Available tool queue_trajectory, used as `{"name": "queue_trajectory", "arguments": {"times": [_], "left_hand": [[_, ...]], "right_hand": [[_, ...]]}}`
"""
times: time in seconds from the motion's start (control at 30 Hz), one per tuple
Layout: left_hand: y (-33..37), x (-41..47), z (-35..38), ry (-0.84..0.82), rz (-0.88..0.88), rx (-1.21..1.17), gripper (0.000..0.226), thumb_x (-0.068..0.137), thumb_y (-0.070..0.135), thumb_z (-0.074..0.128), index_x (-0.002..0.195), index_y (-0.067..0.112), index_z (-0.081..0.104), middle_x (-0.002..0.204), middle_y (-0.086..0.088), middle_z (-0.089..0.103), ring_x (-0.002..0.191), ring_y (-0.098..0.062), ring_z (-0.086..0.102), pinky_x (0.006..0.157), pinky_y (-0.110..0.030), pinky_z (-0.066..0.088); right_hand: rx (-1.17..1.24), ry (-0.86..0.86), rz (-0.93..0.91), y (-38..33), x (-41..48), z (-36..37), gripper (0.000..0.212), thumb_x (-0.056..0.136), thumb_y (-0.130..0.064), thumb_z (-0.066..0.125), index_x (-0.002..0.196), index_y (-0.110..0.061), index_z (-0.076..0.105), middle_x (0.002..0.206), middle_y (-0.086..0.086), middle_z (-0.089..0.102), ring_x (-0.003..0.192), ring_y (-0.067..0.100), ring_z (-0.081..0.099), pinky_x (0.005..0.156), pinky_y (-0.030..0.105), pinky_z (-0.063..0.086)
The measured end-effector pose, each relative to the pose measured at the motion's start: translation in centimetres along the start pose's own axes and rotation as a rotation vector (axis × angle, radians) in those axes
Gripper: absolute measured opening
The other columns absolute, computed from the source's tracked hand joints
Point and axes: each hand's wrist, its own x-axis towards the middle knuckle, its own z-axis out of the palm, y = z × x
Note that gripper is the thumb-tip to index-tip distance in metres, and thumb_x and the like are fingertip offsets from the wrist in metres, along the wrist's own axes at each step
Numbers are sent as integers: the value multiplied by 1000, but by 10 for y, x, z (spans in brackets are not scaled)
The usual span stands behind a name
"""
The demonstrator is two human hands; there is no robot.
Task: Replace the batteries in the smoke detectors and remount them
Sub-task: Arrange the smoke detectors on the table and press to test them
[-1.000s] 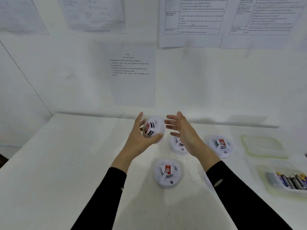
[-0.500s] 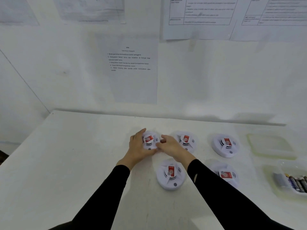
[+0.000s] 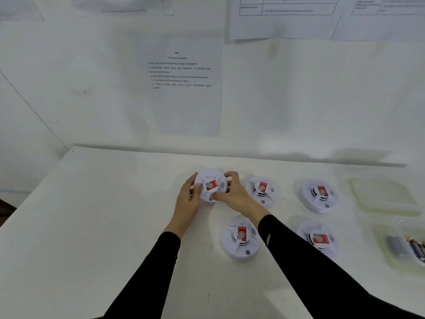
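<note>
A: Rim of the held detector (image 3: 210, 186) mostly covered by left hand (image 3: 188, 200) and right hand (image 3: 235, 195). Near-right detector (image 3: 322, 238)?
B: Lower left behind the right sleeve (image 3: 299, 256). Battery tray (image 3: 388, 261) cut by right edge; batteries (image 3: 416, 246) blurred, markings unreadable.

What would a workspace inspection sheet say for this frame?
Surface: white table, faint marks.
Job's things: held detector, back row left; four other detectors face up; batteries in clear tray, far right.
Clutter: clear lid or container behind the tray.
Grippers: left hand and right hand both grip the held detector's rim.
Cables: nothing seen.
Surroundings: white wall, printed sheets on it.
</note>
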Motion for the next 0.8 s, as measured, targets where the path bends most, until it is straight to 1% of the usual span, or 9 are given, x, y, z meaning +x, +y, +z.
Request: {"name": "queue_trajectory", "arguments": {"times": [0.07,0.17,0.27,0.33,0.43,0.5,0.6,0.73,0.8], "left_hand": [[-1,-4,-1,31,25,-24,37,103,30,49,140,22,51,125,12,62,113,1,59,84,-3,44],[-7,-2,0,20,44,-1,42,102,34,49,142,23,51,131,9,63,117,-5,59,87,-3,44],[-12,1,-1,39,45,25,42,102,37,49,142,25,51,129,9,64,114,1,59,88,-3,44],[-13,1,0,52,59,31,42,102,36,50,142,26,51,124,12,65,110,5,59,87,-4,44],[-13,-1,1,79,54,18,44,101,35,52,145,29,48,121,19,62,108,9,57,87,-4,42],[-13,-1,3,93,53,3,45,101,34,52,146,31,46,122,20,60,111,7,56,92,-8,42],[-14,-2,4,100,64,-21,45,101,32,53,145,31,46,126,16,59,116,-3,58,99,-19,45],[-17,-1,4,102,71,-10,45,101,33,53,145,32,46,132,12,59,119,-3,57,101,-22,45],[-16,-2,5,109,74,-2,44,102,31,52,145,31,46,131,15,59,116,1,56,100,-20,45]], "right_hand": [[12,-30,-14,2,1,-1,69,74,-12,81,122,-24,33,100,1,56,83,10,58,68,20,49],[16,-44,-30,2,3,-4,69,74,-13,82,122,-24,34,100,0,56,85,11,58,69,19,48],[32,-45,-38,3,4,-3,67,76,-12,81,123,-24,35,100,-1,56,84,9,58,68,17,48],[51,-30,-46,7,4,-1,68,76,-12,81,126,-23,36,104,2,58,86,11,60,72,21,52],[68,-19,-55,12,5,1,71,75,-17,81,129,-25,36,109,5,59,95,18,63,84,31,55],[78,-13,-63,14,4,1,70,75,-18,81,129,-26,37,110,5,59,97,17,63,86,33,55],[97,-13,-72,14,3,2,70,76,-17,81,130,-25,37,108,3,59,97,16,63,85,30,55],[103,-17,-75,14,4,2,70,76,-17,81,130,-25,37,109,3,60,99,17,63,86,31,55],[104,-13,-76,15,4,2,70,75,-18,81,129,-26,38,110,5,60,99,17,63,87,33,55]]}}
